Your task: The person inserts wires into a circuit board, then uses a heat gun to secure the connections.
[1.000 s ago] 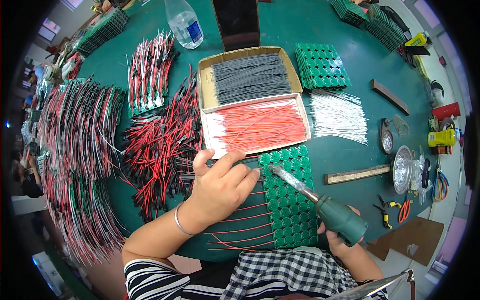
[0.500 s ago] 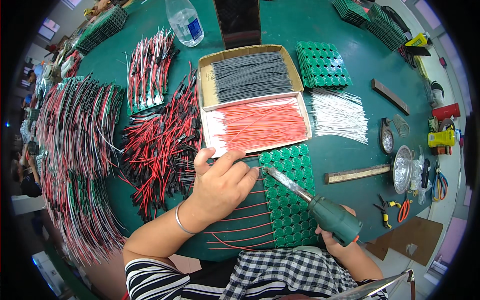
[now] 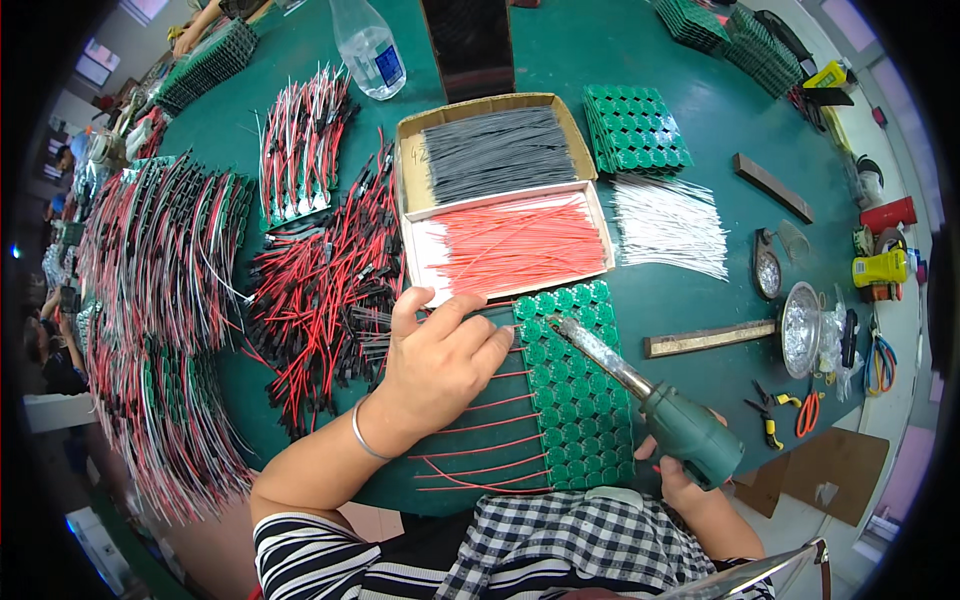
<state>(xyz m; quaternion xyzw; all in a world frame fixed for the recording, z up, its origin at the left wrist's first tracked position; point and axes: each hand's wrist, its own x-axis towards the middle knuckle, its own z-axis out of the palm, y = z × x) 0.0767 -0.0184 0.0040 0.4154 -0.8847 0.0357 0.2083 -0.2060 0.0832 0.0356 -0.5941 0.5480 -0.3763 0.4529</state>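
green circuit board [image 3: 575, 430]: just before red-wire box [image 3: 428, 250]
left hand [image 3: 440, 355]: at board's left edge, hold unclear
right hand [image 3: 688, 488]: gripping soldering iron [image 3: 690, 430], partly hiding board
white wires [image 3: 668, 225]: right of box

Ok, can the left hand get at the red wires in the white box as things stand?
Probably yes: the left hand is close to the near edge of the white box, and nothing visible covers the red wires inside, though its fingers seem busy beside the green circuit board.

Left hand [image 3: 445, 355]: bare, plain silver bangle [image 3: 357, 428] at the wrist
Right hand [image 3: 690, 492]: bare too
Sleeve [image 3: 312, 556]: bold black-and-white stripes
Lap cloth [image 3: 565, 535]: black-and-white gingham, kinda picnic-y
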